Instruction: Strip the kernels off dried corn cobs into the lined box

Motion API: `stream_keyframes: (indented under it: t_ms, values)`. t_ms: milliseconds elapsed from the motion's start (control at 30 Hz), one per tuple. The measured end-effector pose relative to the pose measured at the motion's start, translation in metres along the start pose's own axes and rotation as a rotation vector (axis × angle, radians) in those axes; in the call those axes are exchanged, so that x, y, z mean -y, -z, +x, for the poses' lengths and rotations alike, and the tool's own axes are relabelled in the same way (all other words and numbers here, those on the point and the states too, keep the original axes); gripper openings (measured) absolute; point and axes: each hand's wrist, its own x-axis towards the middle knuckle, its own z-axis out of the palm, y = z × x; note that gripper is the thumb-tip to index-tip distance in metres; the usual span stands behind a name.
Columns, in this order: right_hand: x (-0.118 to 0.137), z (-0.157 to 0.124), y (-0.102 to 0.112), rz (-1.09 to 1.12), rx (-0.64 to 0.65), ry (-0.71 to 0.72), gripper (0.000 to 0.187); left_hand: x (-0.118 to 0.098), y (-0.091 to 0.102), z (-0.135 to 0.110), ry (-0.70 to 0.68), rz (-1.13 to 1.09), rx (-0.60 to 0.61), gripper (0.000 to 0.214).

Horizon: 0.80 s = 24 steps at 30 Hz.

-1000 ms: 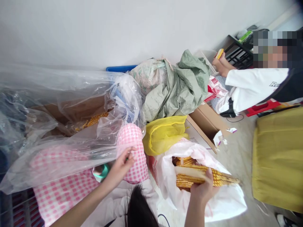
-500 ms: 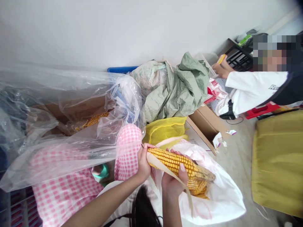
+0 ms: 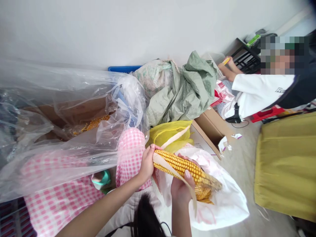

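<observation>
A pale wall (image 3: 98, 33) stands beyond a grey floor (image 3: 243, 161).

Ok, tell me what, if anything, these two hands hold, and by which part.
An ear of yellow corn: the left hand grips the end where husk strips hang; the right hand grips around its middle.

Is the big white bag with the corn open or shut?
Open. The bag gapes, and yellow cobs show in its mouth. How full it is, I cannot tell.
</observation>
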Motion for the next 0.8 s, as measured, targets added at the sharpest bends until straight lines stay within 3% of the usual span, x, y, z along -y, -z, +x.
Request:
stream_keyframes:
  t_ms: [100, 233, 300, 333, 400, 500, 567, 667, 733, 800]
  values:
    - [0.009, 0.010, 0.028, -0.039, -0.208, 0.019, 0.025, -0.001, 0.008, 0.006, 0.017, 0.127, 0.131, 0.038]
    - [0.011, 0.018, 0.100, -0.158, -0.484, 0.112, 0.024, -0.007, 0.027, 0.016, 0.015, 0.164, 0.132, 0.043]
    - [0.005, 0.018, 0.135, -0.128, -0.660, 0.054, 0.027, -0.007, 0.034, 0.014, 0.008, 0.251, 0.154, 0.043]
    - [0.001, 0.017, 0.149, -0.126, -0.688, -0.056, 0.029, -0.004, 0.035, 0.011, -0.005, 0.327, 0.180, 0.041]
    - [-0.007, 0.013, 0.170, -0.184, -0.665, -0.239, 0.039, 0.007, 0.034, 0.002, -0.024, 0.526, 0.258, 0.037]
    - [-0.011, 0.008, 0.183, -0.298, -0.681, -0.257, 0.053, 0.036, 0.021, -0.013, 0.040, 0.838, 0.368, 0.038]
    - [-0.005, 0.006, 0.184, -0.381, -0.749, -0.147, 0.051, 0.057, 0.009, -0.020, 0.102, 0.954, 0.388, 0.050]
    - [0.013, 0.007, 0.186, -0.594, -0.765, 0.164, 0.041, 0.079, -0.007, -0.020, 0.212, 0.801, 0.408, 0.045]
    - [0.026, 0.011, 0.191, -0.729, -0.669, 0.356, 0.044, 0.083, -0.010, -0.018, 0.264, 0.650, 0.448, 0.031]
    - [0.031, 0.017, 0.201, -0.855, -0.490, 0.325, 0.051, 0.080, -0.004, -0.018, 0.290, 0.589, 0.466, 0.025]
